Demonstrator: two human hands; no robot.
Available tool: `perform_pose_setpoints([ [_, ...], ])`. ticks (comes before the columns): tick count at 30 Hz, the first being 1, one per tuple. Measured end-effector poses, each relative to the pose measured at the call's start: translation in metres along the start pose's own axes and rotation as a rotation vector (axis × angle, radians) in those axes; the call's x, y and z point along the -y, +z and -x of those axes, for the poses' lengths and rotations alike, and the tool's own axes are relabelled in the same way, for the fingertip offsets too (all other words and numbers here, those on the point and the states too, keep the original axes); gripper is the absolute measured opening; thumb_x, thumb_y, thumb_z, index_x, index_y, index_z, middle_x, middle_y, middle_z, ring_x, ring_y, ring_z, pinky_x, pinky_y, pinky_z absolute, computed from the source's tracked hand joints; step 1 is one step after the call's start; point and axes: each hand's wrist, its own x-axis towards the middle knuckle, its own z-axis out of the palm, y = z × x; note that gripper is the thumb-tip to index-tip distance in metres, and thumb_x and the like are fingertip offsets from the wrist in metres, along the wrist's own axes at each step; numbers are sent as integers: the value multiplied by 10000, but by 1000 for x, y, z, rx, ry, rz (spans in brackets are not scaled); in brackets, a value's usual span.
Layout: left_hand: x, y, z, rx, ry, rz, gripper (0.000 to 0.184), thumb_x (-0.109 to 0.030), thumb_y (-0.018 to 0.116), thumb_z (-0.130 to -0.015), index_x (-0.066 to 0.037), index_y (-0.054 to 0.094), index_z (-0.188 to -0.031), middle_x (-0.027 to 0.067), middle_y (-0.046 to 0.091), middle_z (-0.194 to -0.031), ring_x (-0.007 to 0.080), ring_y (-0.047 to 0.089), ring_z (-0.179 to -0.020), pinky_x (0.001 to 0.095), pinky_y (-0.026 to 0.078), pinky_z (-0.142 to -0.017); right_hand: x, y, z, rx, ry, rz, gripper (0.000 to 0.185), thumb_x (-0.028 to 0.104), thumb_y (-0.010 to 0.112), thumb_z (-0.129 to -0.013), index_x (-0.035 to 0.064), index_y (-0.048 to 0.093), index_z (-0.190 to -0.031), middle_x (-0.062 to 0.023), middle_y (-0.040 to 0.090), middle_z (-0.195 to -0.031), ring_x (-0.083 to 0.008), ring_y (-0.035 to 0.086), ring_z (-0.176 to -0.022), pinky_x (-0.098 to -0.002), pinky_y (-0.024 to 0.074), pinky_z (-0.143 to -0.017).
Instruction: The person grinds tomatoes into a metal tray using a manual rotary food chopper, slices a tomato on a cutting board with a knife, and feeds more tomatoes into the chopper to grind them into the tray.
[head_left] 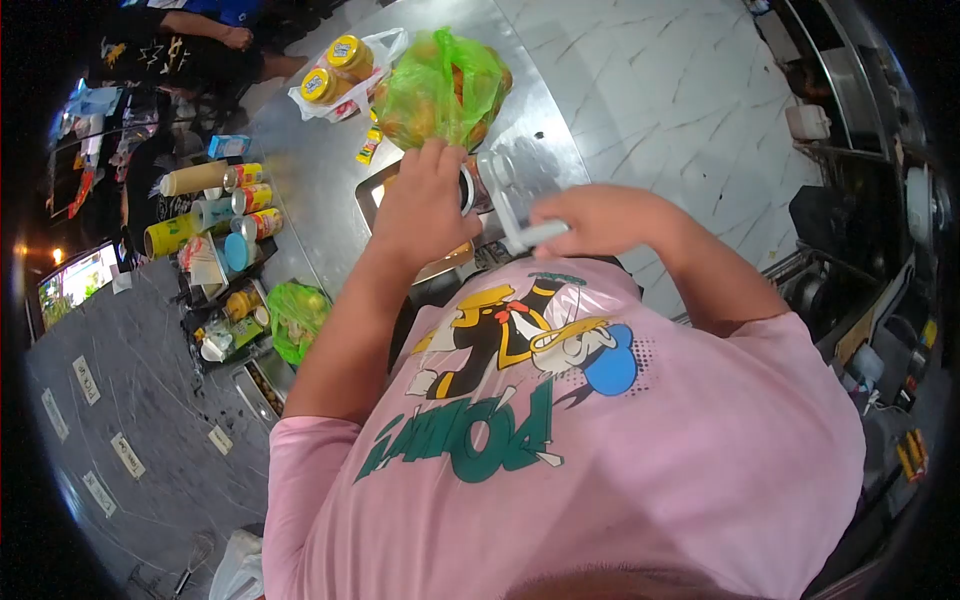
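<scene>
My right hand (590, 222) is closed round the handle of a white crank (507, 205), a little blurred by motion. The crank joins a device at the metal table's near edge, mostly hidden by my hands. My left hand (425, 200) lies on top of this device, fingers pointing away; what is under the palm cannot be made out. Beneath it a metal tray (368, 198) shows partly. Just beyond my left hand sits a green plastic bag (445, 90) with round orange-brown items inside.
Two yellow-lidded jars (349, 59) stand in a white bag at the table's far end, near a yellow packet (370, 143). Left are several containers (243, 252), another green bag (297, 318) and a dark counter (160, 370). A person's arm (210, 30) shows at the upper left.
</scene>
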Motion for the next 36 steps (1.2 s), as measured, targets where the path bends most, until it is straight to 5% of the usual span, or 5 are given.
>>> perform_pose_setpoints([
  [7, -7, -7, -2, 33, 3, -14, 772, -222, 887, -707, -17, 585, -1387, 190, 583, -1330, 416, 595, -1230, 507, 552, -1065, -46, -76, -123, -584, 26, -34, 554, 590, 732, -1021, 83, 760, -1244, -209, 777, -1071, -339, 750, -974, -483, 573, -854],
  [11, -7, -5, -4, 15, 10, -14, 753, -226, 889, -711, -20, 590, -1371, 188, 585, -1312, 414, 598, -1221, 509, 552, -1058, -154, -18, -135, -221, 172, 160, 742, 700, 600, -1049, 11, 742, -1288, -251, 788, -1141, -404, 763, -1052, -511, 574, -960],
  [15, -5, -1, -1, 10, -32, -18, 746, -235, 896, -712, -43, 578, -1359, 201, 587, -1351, 442, 602, -1274, 509, 543, -1084, -82, 28, -44, 197, 327, -71, 587, 621, 653, -1061, 91, 744, -1297, -223, 767, -1188, -391, 735, -1104, -490, 563, -968],
  [24, -4, -5, -6, 36, 6, -56, 787, -261, 909, -702, -15, 581, -1374, 207, 585, -1356, 435, 602, -1269, 512, 544, -1071, 9, -74, -68, -378, -193, 125, 624, 614, 739, -1000, 67, 735, -1300, -225, 757, -1213, -356, 731, -1105, -459, 566, -950],
  [36, 0, -7, 2, -16, 62, 72, 860, -362, 929, -776, -33, 565, -1483, 233, 595, -1390, 446, 601, -1310, 510, 517, -1122, -121, 21, -66, -411, 278, -354, 725, 628, 712, -1035, 87, 584, -1500, -247, 753, -1250, -307, 746, -1119, -431, 589, -932],
])
